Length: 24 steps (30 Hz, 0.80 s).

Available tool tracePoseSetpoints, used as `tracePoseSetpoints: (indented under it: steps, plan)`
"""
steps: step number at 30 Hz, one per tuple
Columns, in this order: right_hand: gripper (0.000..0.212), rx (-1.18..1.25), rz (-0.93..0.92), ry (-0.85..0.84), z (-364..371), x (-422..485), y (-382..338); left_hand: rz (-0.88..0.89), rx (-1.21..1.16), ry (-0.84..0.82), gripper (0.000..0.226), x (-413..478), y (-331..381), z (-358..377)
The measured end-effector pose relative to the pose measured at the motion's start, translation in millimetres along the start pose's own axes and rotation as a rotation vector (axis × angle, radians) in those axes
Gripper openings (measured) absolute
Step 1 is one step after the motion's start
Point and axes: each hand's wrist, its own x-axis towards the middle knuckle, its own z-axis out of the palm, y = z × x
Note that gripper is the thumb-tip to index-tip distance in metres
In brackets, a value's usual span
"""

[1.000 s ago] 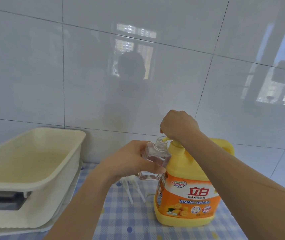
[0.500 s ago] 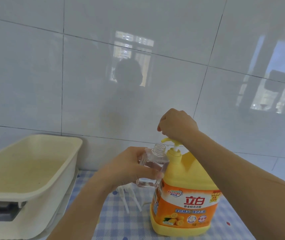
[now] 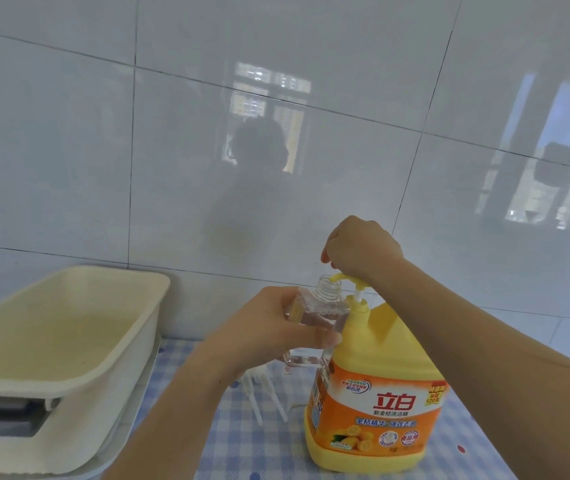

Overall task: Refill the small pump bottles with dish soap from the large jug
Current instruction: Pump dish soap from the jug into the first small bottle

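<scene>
On a counter [image 3: 242, 445] covered with a blue and white checked cloth, a large yellow jug [image 3: 377, 393] of dish soap with an orange label stands upright at centre right. Its yellow pump head [image 3: 346, 279] is raised, with a short length of white stem showing above the collar. The right hand [image 3: 359, 247] reaches in from the right and sits on top of the pump head, fingers curled down over it. The spout sticks out to the left from under the hand.

The left hand [image 3: 276, 327] comes in from below and grips a small clear bottle [image 3: 325, 303], with fingers and thumb wrapped round its body. The bottle is held off the counter, close against the jug's shoulder and slightly tilted. Its open threaded neck is right beneath the tip of the spout. How much soap is inside is hard to tell through the clear plastic.

Below the left hand, white pump tops with long dip tubes [image 3: 259, 393] lie on the cloth. At the far left sits a cream plastic tub [image 3: 159, 296], well apart from the jug. Behind everything is a glossy white tiled wall [image 3: 103, 150].
</scene>
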Motion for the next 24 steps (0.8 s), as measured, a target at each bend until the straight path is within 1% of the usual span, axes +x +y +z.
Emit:
tracePoseSetpoints:
  steps: [5, 9, 14, 17, 18, 21, 24]
  plan:
    - [0.029, -0.074, -0.012, 0.014, 6.3, -3.7, -1.4, -0.031, 0.049, -0.011, 0.028, 1.5, -4.2, -2.3]
    - [0.026, -0.066, 0.001, -0.019, 17.2, -7.9, 3.1, -0.055, 0.091, -0.029, 0.029, 1.7, -9.1, -4.7]
    - [0.019, -0.058, 0.005, -0.018, 19.8, -8.6, 4.0, -0.082, 0.112, -0.037, 0.033, 3.9, -13.6, -5.9]
    - [0.011, -0.06, 0.005, -0.017, 19.2, -10.7, 3.9, -0.074, 0.106, -0.05, 0.033, 3.3, -13.3, -5.9]
    - [0.01, -0.06, 0.007, -0.015, 19.1, -11.1, 3.8, -0.075, 0.104, -0.051, 0.032, 3.2, -13.0, -5.8]
    - [0.02, -0.06, 0.008, -0.015, 18.0, -11.5, 4.2, -0.079, 0.103, -0.067, 0.033, 3.0, -12.2, -5.3]
    - [0.02, -0.056, 0.005, -0.02, 18.6, -10.1, 4.9, -0.074, 0.099, -0.093, 0.034, 2.9, -11.4, -4.9]
